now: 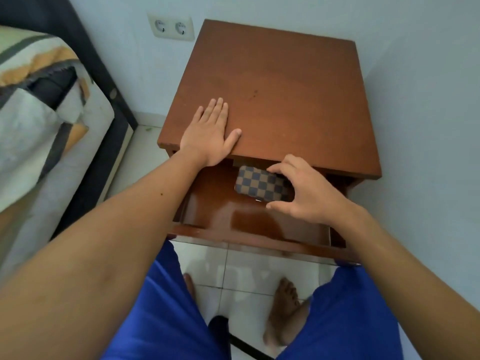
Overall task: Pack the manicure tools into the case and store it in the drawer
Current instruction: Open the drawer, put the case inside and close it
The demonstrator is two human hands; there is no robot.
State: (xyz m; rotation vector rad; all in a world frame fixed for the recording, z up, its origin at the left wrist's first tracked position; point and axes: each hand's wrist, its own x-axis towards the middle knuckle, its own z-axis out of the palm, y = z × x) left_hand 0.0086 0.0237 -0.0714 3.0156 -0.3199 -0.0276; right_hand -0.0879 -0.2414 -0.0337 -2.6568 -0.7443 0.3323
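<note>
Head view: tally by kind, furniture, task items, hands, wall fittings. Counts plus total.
Furniture: 2, nightstand and bed
Drawer, open: 1
Checkered case: 1
Hands: 2, left hand flat on the nightstand top, right hand holding the case
Double wall socket: 1
Total: 7

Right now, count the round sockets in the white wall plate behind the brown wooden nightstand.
2. Left socket and right socket sit side by side in one white wall plate, left of the brown wooden nightstand. More outlets could be hidden behind it.
</note>
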